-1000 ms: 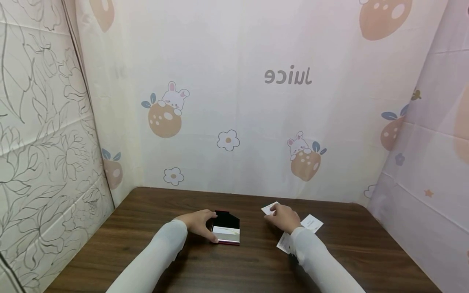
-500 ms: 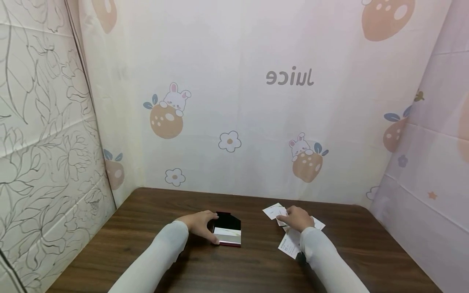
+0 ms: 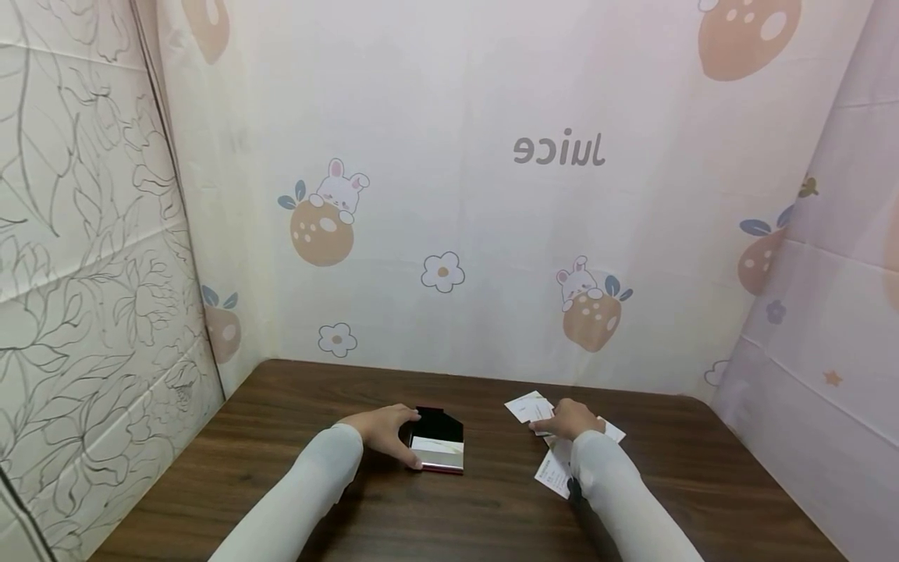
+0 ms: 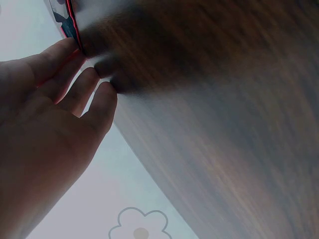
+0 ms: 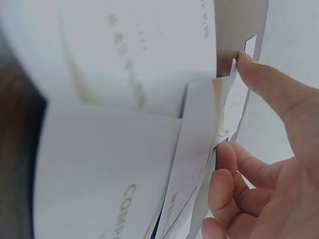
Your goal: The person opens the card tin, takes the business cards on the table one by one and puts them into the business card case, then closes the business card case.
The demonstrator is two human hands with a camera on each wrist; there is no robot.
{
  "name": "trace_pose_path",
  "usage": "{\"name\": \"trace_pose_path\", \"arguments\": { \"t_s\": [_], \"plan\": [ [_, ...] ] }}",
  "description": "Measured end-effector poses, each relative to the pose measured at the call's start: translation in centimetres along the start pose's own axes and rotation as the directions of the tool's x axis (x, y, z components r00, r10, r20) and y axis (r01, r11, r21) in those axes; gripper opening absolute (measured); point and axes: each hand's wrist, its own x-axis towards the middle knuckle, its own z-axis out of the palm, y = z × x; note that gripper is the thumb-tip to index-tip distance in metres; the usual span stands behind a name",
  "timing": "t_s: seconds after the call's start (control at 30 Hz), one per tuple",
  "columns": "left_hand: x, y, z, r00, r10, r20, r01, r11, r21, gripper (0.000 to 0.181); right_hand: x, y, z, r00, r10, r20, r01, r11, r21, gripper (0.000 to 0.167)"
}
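My left hand (image 3: 385, 431) grips the left side of a flat case (image 3: 437, 446), thumb at its near corner and fingers at the far one. The case has a black upper part, a silver lower part and a red edge. In the left wrist view, the hand (image 4: 55, 114) has fingertips at the red-edged case (image 4: 73, 25). My right hand (image 3: 572, 419) is over overlapping white cards (image 3: 552, 474). Seen from the right wrist, this hand (image 5: 279, 149) holds a card (image 5: 236, 102) between thumb and curled fingers; large printed cards (image 5: 99, 164) fill the foreground.
The brown wooden table (image 3: 485, 507) reaches back to a patterned curtain (image 3: 421, 172). Another white card (image 3: 614, 431) shows right of the right hand. Curtains also hang along the left and right sides.
My right hand has moved right from the farthest card, exposing more of it, and a card under its fingers now overlaps that one. The left hand has stayed on the case.
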Motion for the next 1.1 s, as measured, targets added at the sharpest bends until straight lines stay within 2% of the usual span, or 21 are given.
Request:
{"name": "trace_pose_path", "arguments": {
  "t_s": [0.33,0.8,0.93,1.1],
  "plan": [
    [0.1,-0.2,0.0,1.000,0.001,0.007,-0.001,1.000,0.004,0.094,0.1,-0.4,-0.1,0.999,0.029,0.021,-0.030,0.999,0.044,0.069],
    [-0.1,0.2,-0.1,1.000,-0.006,0.005,0.006,1.000,0.005,0.092,0.3,-0.1,0.1,1.000,0.018,0.018,-0.020,0.996,0.088,0.071],
    [-0.2,0.3,-0.1,1.000,-0.007,0.004,0.007,1.000,0.002,0.092,0.6,0.2,0.5,1.000,0.006,-0.011,-0.005,0.994,0.113,0.066],
    [-0.3,0.4,-0.2,1.000,-0.012,0.005,0.012,1.000,0.003,0.092,1.0,0.6,1.2,0.996,-0.021,-0.088,0.036,0.983,0.181,0.049]
  ]
}}
